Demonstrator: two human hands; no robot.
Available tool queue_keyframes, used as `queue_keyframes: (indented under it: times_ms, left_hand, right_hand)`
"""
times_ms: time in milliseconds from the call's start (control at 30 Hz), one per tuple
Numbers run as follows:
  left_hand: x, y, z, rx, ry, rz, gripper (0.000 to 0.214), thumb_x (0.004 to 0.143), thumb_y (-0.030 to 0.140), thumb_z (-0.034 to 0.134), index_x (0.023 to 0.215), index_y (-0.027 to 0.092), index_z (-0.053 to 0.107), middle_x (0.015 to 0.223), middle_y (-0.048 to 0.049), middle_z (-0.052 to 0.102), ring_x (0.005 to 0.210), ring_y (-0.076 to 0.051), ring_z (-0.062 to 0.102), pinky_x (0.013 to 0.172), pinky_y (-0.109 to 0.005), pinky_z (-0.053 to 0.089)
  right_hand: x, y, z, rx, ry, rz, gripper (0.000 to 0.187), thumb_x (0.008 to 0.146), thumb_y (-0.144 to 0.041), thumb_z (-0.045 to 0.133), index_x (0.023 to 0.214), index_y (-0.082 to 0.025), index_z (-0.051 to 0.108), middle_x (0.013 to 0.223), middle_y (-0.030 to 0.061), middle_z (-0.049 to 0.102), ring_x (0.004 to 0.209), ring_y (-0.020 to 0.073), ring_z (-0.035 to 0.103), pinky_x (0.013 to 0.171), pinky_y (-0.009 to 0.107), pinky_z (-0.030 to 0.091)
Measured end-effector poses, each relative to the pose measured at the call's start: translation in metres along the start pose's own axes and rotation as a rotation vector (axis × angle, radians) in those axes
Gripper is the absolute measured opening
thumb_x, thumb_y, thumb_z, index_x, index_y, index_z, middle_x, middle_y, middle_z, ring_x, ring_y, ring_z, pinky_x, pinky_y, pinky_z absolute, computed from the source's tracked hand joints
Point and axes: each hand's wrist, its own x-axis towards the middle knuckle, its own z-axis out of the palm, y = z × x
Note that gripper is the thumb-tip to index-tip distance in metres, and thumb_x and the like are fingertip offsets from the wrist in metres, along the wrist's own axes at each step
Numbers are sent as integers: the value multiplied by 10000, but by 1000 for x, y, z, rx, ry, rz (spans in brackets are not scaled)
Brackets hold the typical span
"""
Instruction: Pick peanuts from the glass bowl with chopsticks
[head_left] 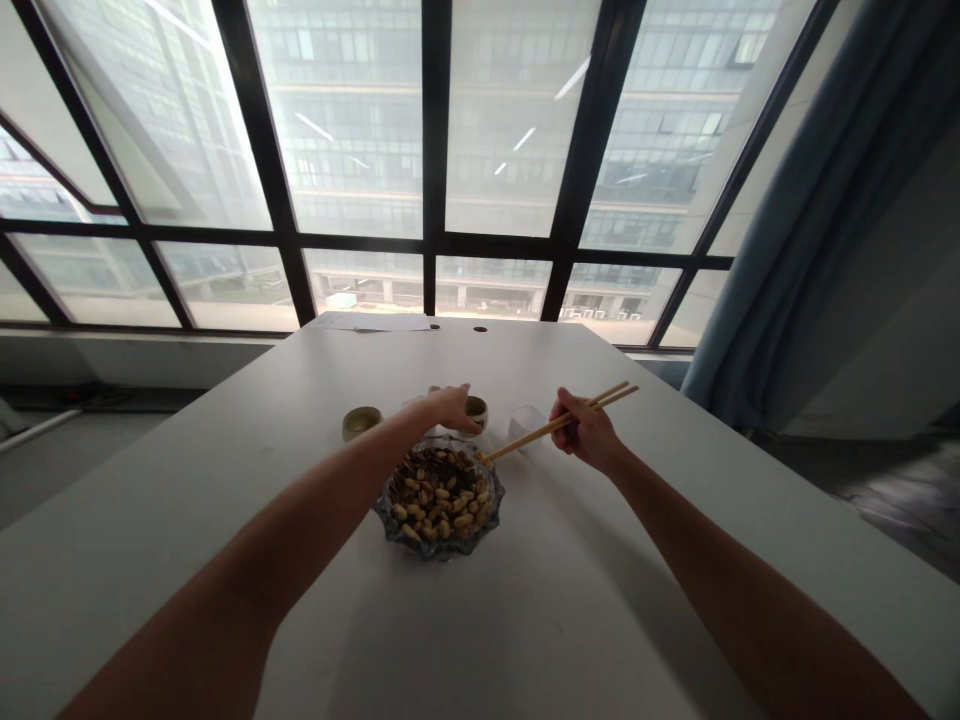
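A scalloped glass bowl [486,520] full of peanuts and dark seeds stands on the white table [225,520] in front of me. My right hand [586,430] is closed round a pair of wooden chopsticks [525,437], whose tips reach the bowl's right rim. My left hand [450,405] stretches over the bowl's far side and rests on a small ceramic cup [478,410], fingers curled on its rim. A second small cup [361,422] stands to the left, apart from both hands.
A small clear container [524,420] sits between the cup and my right hand. Sheets of paper [371,322] lie at the table's far edge under a large window. A blue curtain [810,220] hangs at the right.
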Motion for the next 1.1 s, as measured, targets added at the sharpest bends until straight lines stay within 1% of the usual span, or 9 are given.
queue_keyframes:
  times_ms: [100,233,300,367,500,600,800,967,1100]
  left_hand:
    - [-2,8,0,41,-68,-28,797,634,588,745,1284,176,538,1257,-183,647,1160,-377,597,998,-491,415]
    - [-15,10,-1,172,166,227,602,685,320,753,1235,181,553,1245,-158,622,1179,-341,556,1030,-467,390]
    - [-22,10,-1,195,270,351,610,704,217,721,1278,180,517,1300,-155,576,1220,-331,511,1041,-456,380]
    - [-26,9,-1,177,303,392,635,711,198,718,1305,179,492,1320,-149,558,1224,-326,497,1036,-449,385]
    - [-27,10,-1,116,307,328,665,707,261,750,1310,166,488,1317,-143,568,1222,-324,505,1037,-438,394]
    - [-25,10,0,55,284,252,683,684,349,777,1289,181,510,1303,-133,588,1211,-320,528,1049,-436,395]
    - [-17,7,5,-29,213,161,709,646,472,788,1255,189,562,1257,-126,632,1173,-318,579,1025,-411,424]
    - [-14,7,3,-30,144,85,729,639,516,780,1250,166,589,1242,-137,658,1149,-332,606,1034,-415,419]
    - [-16,9,-4,-11,45,12,688,649,592,741,1181,169,636,1174,-141,691,1108,-341,628,988,-413,443]
  right_hand:
    - [2,-1,-3,30,12,3,484,746,-579,707,522,-166,592,319,8,498,246,108,419,246,200,284]
    - [9,-3,-11,151,142,-88,468,817,-528,664,525,-185,537,321,-17,472,251,92,402,267,199,295]
    - [13,-4,-15,202,237,-153,468,852,-515,631,535,-194,506,333,-26,472,259,85,399,279,199,313]
    - [15,-4,-19,222,297,-179,466,873,-508,609,546,-199,486,347,-26,480,268,84,404,282,197,317]
    - [16,-1,-19,210,351,-200,472,872,-527,606,552,-204,480,351,-27,476,280,87,410,274,193,297]
    - [13,2,-12,129,383,-245,511,823,-622,630,557,-199,526,366,-14,509,285,94,426,272,207,309]
    - [2,4,8,-219,279,-342,584,740,-741,633,659,-163,653,526,55,664,410,129,583,396,238,455]
    - [-4,-9,16,-198,310,-370,597,745,-757,608,620,-173,635,466,38,628,362,118,544,356,229,410]
    - [-11,-20,22,-209,269,-309,623,758,-757,590,560,-167,612,394,29,576,292,102,478,301,218,357]
